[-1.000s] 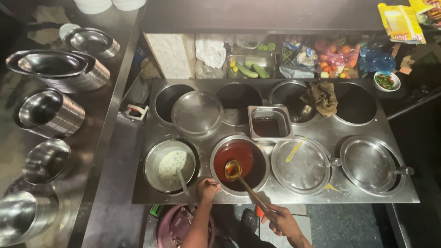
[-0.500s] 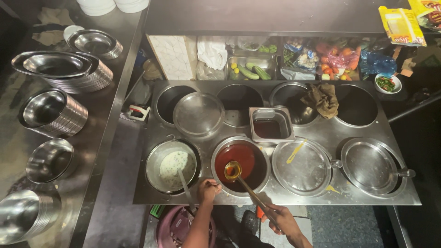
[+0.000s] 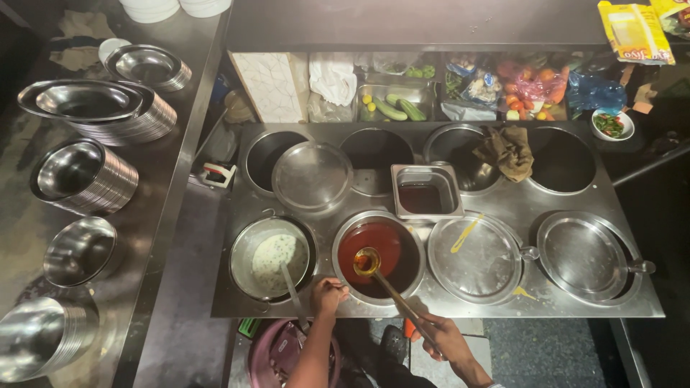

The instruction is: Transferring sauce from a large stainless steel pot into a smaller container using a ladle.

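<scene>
The ladle (image 3: 368, 263) is held by its long handle in the right hand (image 3: 440, 338), fingers closed round it, with its bowl full of red sauce just above the sauce pot (image 3: 379, 256). Against the earlier views almost nothing is changed: the ladle is kept at the same spot over the pot, so the scoop seems paused, not carried off. The left hand (image 3: 328, 296) is curled on the counter edge (image 3: 431, 307) between the sauce pot and the white-sauce pot (image 3: 272, 257); whether anything is gripped cannot be told. A square tin (image 3: 425, 192), lidded wells (image 3: 476, 256) and stacked bowls (image 3: 85, 172) are set around; nothing is placed over the ladle.
</scene>
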